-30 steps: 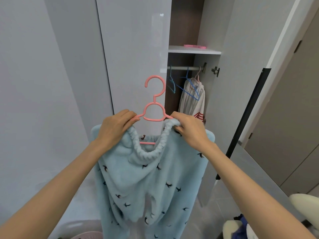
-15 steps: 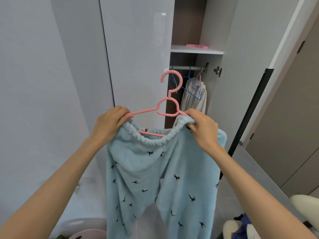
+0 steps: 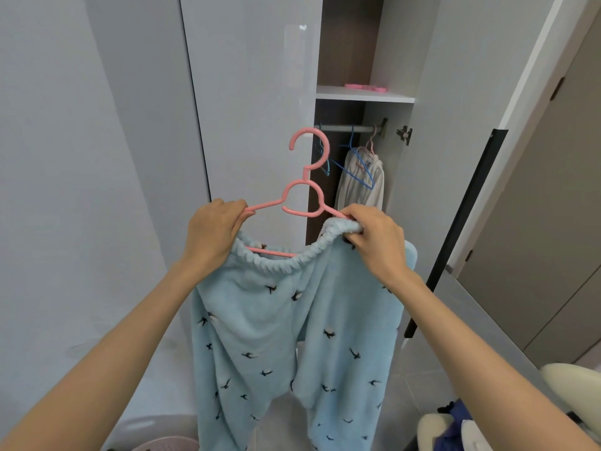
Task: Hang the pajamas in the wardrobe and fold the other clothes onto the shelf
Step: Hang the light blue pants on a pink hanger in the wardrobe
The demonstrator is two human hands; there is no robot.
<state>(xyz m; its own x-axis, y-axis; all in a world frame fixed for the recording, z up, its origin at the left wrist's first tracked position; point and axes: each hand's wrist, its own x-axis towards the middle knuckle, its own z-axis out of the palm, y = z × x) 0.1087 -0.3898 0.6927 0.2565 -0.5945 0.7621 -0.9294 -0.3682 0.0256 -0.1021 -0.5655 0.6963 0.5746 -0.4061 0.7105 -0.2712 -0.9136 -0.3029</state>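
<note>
1. Down low by my left arm I see the rim of a pink basket (image 3: 169,444). Down low on my right lies a heap of dark blue and white clothes (image 3: 455,424).
2. My left hand (image 3: 211,232) is curled tight round the left arm of the pink hanger (image 3: 304,177), right at the top edge of the pajama pants (image 3: 276,336).
3. My right hand (image 3: 374,242) pinches the fluffy top band of the pants at the right arm of the hanger.
4. The pants are light blue with little dark birds on them. They hang down between my two arms, and the top band sags between my hands. The low bar of the hanger shows inside the band.
5. The hook of the hanger points up in front of the shiny grey door (image 3: 253,109).
6. Behind it the wardrobe (image 3: 344,43) is open. On its rail (image 3: 351,128) hang blue hangers (image 3: 353,167) and a white top (image 3: 361,187) on a pink one.
7. Above the rail is the white shelf (image 3: 364,94), with a flat pink thing (image 3: 366,87) on it.
</note>
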